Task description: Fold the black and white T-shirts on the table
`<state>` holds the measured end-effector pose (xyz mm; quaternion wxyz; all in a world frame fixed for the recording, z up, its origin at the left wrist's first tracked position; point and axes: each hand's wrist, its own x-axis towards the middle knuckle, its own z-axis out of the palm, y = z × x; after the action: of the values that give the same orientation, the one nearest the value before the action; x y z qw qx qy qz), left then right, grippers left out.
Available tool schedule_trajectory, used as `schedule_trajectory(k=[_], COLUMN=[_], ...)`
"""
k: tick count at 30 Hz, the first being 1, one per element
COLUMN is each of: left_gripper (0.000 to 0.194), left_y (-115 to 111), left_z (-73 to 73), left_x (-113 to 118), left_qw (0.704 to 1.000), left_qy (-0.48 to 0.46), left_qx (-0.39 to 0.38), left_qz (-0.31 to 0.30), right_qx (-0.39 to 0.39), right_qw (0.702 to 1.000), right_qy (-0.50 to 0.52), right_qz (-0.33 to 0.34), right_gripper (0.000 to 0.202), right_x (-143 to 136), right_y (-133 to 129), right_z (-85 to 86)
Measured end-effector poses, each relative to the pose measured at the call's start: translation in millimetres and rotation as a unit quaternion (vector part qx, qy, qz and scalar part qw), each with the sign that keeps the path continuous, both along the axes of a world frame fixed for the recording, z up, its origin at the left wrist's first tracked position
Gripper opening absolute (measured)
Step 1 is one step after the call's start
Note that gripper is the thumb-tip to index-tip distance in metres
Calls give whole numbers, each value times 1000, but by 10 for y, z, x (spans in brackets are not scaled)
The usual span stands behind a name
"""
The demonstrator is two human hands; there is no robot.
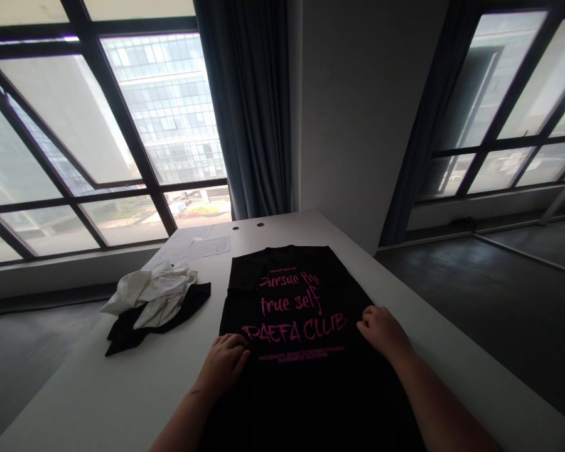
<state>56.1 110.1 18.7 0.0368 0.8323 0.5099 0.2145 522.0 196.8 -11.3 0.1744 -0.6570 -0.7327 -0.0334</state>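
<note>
A black T-shirt (301, 389) with pink lettering lies spread on the white table, its neck end away from me. Its left sleeve is folded inward over the body, and the right side runs in a straight edge. My left hand (226, 361) rests at the shirt's left edge beside the lettering, fingers curled onto the fabric. At the opposite edge, my right hand (381, 328) pinches the cloth between thumb and fingers. Both hands are closed on the shirt at about the same height.
A crumpled white and black garment (162, 295) lies on the table (169, 395) to the left. Paper sheets (209, 247) are near the far edge, by two round holes. Behind stand a blue curtain (249, 113), a pillar (348, 113) and windows (164, 107).
</note>
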Motion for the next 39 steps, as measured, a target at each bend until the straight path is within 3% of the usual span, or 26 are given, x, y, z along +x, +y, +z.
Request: schedule_trajectory(k=[11,18,32,39], left_gripper=[32,31,21,26], left_y=[12,19,111,135], left_z=[-51,-39,-10,10], left_x=[-11,30,205,263], left_qw=[1000,1000,997,994], left_qy=[13,20,54,59], left_qx=[-6,-10,-17,-23], left_qz=[12,-14,-47,-86], right_qx=[-24,-34,-39,-42], right_qw=[997,992,991,991], right_qy=[13,33,48,60], right_qz=[78,117,116,112], right_gripper=[30,28,29,29], right_x=[-150,-194,-212,-225], right_y=[-63,-78,-71,-81], right_z=[36,67,67,79])
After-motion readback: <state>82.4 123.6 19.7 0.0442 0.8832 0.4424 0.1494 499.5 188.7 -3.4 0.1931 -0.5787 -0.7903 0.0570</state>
